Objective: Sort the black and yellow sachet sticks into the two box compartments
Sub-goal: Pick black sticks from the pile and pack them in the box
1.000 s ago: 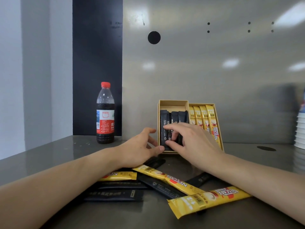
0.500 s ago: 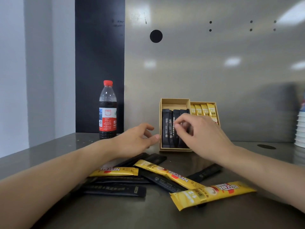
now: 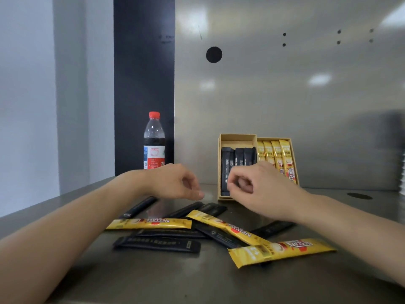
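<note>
An open cardboard box [image 3: 237, 136] stands at the back of the steel counter, split into two compartments. Several black sticks [image 3: 239, 157] stand in its left half and several yellow sticks [image 3: 279, 154] in its right half. In front lies a loose pile: three yellow sticks [image 3: 149, 223] [image 3: 232, 230] [image 3: 282, 251] and several black ones [image 3: 156, 246]. My left hand [image 3: 173, 182] hovers over the pile's far left, loosely curled and holding nothing. My right hand [image 3: 263, 189] hangs in front of the box's lower edge, fingers curled in and empty.
A cola bottle [image 3: 154, 141] with a red cap stands at the back left, beside a dark wall panel. White stacked cups [image 3: 402, 172] show at the right edge. A round hole [image 3: 359, 195] sits in the counter at right.
My right hand has pulled back out of the black compartment and curled shut. My left hand has lifted slightly and curled. The view has tilted up a little.
</note>
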Action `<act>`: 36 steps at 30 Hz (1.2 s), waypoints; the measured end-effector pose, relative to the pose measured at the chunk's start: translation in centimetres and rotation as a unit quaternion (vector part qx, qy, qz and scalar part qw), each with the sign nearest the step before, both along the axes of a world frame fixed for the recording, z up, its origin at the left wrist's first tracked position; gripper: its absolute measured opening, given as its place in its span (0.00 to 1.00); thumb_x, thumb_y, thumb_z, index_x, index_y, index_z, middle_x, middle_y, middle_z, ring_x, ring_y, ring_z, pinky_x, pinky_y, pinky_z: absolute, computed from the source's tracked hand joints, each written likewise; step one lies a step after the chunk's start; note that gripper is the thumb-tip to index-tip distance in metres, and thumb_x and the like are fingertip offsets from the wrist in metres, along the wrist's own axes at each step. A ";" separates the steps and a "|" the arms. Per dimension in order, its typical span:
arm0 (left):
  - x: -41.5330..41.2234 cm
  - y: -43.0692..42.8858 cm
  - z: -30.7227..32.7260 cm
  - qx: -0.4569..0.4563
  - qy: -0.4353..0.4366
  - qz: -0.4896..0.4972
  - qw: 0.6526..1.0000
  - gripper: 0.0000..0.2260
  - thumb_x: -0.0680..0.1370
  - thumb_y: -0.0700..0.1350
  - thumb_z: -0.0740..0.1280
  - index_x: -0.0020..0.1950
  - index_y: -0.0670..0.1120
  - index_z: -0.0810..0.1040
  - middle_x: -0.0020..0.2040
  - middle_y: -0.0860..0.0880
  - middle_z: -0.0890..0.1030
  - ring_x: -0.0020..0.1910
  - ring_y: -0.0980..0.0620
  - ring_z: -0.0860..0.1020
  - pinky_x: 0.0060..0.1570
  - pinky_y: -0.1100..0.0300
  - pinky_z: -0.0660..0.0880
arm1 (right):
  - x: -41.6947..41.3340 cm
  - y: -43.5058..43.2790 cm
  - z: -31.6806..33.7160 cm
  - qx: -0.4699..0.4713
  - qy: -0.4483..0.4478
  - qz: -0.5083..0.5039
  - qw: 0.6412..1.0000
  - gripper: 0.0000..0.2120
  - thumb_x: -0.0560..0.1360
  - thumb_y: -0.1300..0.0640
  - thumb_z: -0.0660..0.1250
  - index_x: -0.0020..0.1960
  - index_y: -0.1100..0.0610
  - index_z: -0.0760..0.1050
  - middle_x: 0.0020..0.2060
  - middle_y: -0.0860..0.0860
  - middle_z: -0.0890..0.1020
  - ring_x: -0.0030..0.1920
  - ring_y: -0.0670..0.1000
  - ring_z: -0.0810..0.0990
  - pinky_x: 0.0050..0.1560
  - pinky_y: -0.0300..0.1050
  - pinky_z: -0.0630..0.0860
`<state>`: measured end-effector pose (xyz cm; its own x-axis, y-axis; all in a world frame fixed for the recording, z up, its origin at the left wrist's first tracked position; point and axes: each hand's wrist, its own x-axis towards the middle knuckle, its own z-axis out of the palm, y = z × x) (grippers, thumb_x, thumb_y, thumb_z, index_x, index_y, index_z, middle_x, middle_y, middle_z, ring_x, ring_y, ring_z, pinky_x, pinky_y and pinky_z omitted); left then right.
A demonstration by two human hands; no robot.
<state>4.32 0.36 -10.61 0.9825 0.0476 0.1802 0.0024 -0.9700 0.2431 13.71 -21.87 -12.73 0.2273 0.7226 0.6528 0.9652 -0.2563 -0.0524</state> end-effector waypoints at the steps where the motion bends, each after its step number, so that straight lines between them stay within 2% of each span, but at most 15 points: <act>1: -0.2 0.1 0.1 -0.002 0.022 0.003 1.000 0.14 0.77 0.59 0.69 0.54 0.51 0.83 0.46 0.57 0.85 0.47 0.59 0.82 0.53 0.59 0.77 | -0.1 0.1 -0.1 -0.005 -0.003 0.006 1.000 0.11 0.79 0.55 0.66 0.39 0.46 0.74 0.21 0.46 0.71 0.27 0.45 0.74 0.38 0.31 0.68; 4: -0.5 0.1 0.1 -0.026 0.075 0.001 0.997 0.14 0.78 0.55 0.71 0.57 0.47 0.82 0.31 0.62 0.82 0.31 0.64 0.80 0.49 0.59 0.78 | -0.3 0.2 -0.4 -0.018 -0.005 0.001 1.000 0.08 0.80 0.53 0.65 0.42 0.46 0.77 0.26 0.44 0.75 0.31 0.42 0.76 0.35 0.31 0.68; 5: -0.5 0.0 0.1 -0.033 0.080 -0.001 0.996 0.14 0.78 0.54 0.71 0.58 0.46 0.82 0.30 0.62 0.82 0.30 0.63 0.80 0.48 0.58 0.78 | -0.2 0.1 -0.5 -0.020 -0.001 -0.002 1.000 0.07 0.80 0.52 0.65 0.43 0.47 0.78 0.27 0.44 0.77 0.32 0.41 0.77 0.34 0.31 0.68; 7: -0.4 0.0 0.1 -0.048 0.082 -0.010 0.995 0.13 0.79 0.51 0.71 0.60 0.46 0.82 0.34 0.59 0.83 0.37 0.60 0.81 0.50 0.58 0.78 | -0.2 0.1 -0.6 -0.024 0.011 -0.006 1.000 0.07 0.80 0.53 0.66 0.43 0.47 0.78 0.27 0.44 0.77 0.32 0.40 0.77 0.34 0.31 0.69; 9: -0.2 0.0 0.0 -0.059 0.085 -0.008 0.995 0.14 0.79 0.50 0.71 0.62 0.47 0.81 0.42 0.56 0.83 0.45 0.55 0.81 0.48 0.62 0.76 | -0.2 0.0 -0.7 -0.027 0.015 -0.007 1.000 0.08 0.79 0.53 0.66 0.42 0.46 0.76 0.24 0.42 0.76 0.31 0.39 0.77 0.37 0.32 0.72; 11: -0.1 0.0 -0.2 -0.068 0.093 0.001 0.993 0.14 0.80 0.48 0.70 0.64 0.48 0.80 0.45 0.55 0.84 0.47 0.56 0.81 0.48 0.64 0.76 | -0.3 0.1 -0.8 -0.028 0.021 -0.006 0.999 0.07 0.79 0.53 0.66 0.42 0.48 0.77 0.22 0.41 0.75 0.30 0.39 0.77 0.42 0.37 0.77; 13: 0.1 0.0 -0.3 -0.083 0.093 0.000 0.992 0.12 0.80 0.47 0.69 0.63 0.48 0.81 0.48 0.53 0.85 0.50 0.54 0.83 0.52 0.61 0.78 | -0.3 0.2 -0.9 -0.029 0.019 -0.016 0.999 0.06 0.79 0.52 0.66 0.44 0.48 0.79 0.22 0.44 0.74 0.29 0.42 0.76 0.44 0.40 0.79; 15: 0.1 -0.1 -0.3 -0.100 0.055 0.002 0.993 0.08 0.80 0.47 0.69 0.57 0.48 0.83 0.47 0.52 0.85 0.49 0.54 0.82 0.51 0.61 0.78 | -0.3 0.3 -1.0 -0.031 0.021 -0.028 0.999 0.06 0.80 0.51 0.65 0.46 0.47 0.79 0.25 0.45 0.76 0.30 0.43 0.77 0.39 0.36 0.76; 17: 0.3 -0.3 0.0 -0.125 -0.041 0.018 0.991 0.07 0.81 0.48 0.68 0.52 0.46 0.84 0.43 0.52 0.82 0.42 0.57 0.79 0.43 0.66 0.73 | -0.2 0.3 -0.9 -0.029 0.025 -0.038 0.999 0.06 0.81 0.50 0.64 0.47 0.46 0.79 0.28 0.47 0.79 0.31 0.42 0.77 0.34 0.31 0.69; 19: 0.5 -0.3 0.5 -0.178 -0.147 0.033 0.973 0.10 0.81 0.49 0.68 0.49 0.44 0.83 0.37 0.50 0.79 0.35 0.57 0.75 0.35 0.67 0.70 | -0.1 0.3 -0.9 -0.021 0.045 -0.042 0.998 0.06 0.81 0.51 0.64 0.48 0.46 0.79 0.30 0.48 0.81 0.31 0.41 0.77 0.33 0.29 0.69; 22: 0.4 -0.1 1.1 -0.268 -0.237 0.037 0.933 0.11 0.81 0.51 0.67 0.46 0.45 0.82 0.32 0.48 0.77 0.28 0.56 0.71 0.34 0.63 0.69 | 0.1 0.3 -0.9 -0.003 0.089 -0.038 0.995 0.06 0.82 0.51 0.63 0.50 0.46 0.78 0.33 0.49 0.83 0.32 0.40 0.78 0.33 0.30 0.70; 25: 0.2 -0.4 1.2 -0.323 -0.263 0.026 0.909 0.11 0.82 0.50 0.67 0.46 0.44 0.82 0.31 0.51 0.78 0.28 0.53 0.72 0.33 0.63 0.71 | 0.0 0.3 -1.0 0.007 0.131 -0.030 0.991 0.06 0.82 0.50 0.62 0.52 0.46 0.78 0.35 0.49 0.84 0.30 0.38 0.79 0.31 0.29 0.71; 28: 0.2 -0.8 1.0 -0.351 -0.271 0.001 0.896 0.10 0.82 0.47 0.67 0.47 0.42 0.81 0.30 0.55 0.80 0.29 0.57 0.76 0.34 0.64 0.75 | -0.2 0.4 -0.9 0.007 0.151 -0.023 0.988 0.07 0.82 0.48 0.61 0.52 0.47 0.77 0.36 0.48 0.84 0.29 0.37 0.79 0.30 0.29 0.71; 31: 0.2 -1.1 1.0 -0.370 -0.263 -0.043 0.890 0.09 0.82 0.46 0.66 0.50 0.41 0.80 0.35 0.53 0.83 0.36 0.54 0.80 0.38 0.60 0.78 | -0.6 0.5 -1.0 0.016 0.180 -0.006 0.984 0.10 0.82 0.46 0.60 0.52 0.48 0.78 0.37 0.47 0.84 0.27 0.41 0.79 0.30 0.30 0.74; 36: 0.2 -2.2 0.7 -0.393 -0.236 -0.112 0.882 0.10 0.83 0.43 0.64 0.55 0.36 0.78 0.39 0.48 0.85 0.38 0.51 0.82 0.36 0.62 0.80 | -0.9 0.7 -0.8 0.015 0.233 0.000 0.972 0.14 0.83 0.45 0.55 0.51 0.50 0.76 0.34 0.48 0.84 0.27 0.43 0.80 0.28 0.35 0.74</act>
<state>4.54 -1.80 -9.89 0.8075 0.1545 0.5692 -0.4492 -0.4643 0.7633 12.82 -21.20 -13.57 0.5033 0.7046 0.5002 0.8348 -0.2472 -0.4919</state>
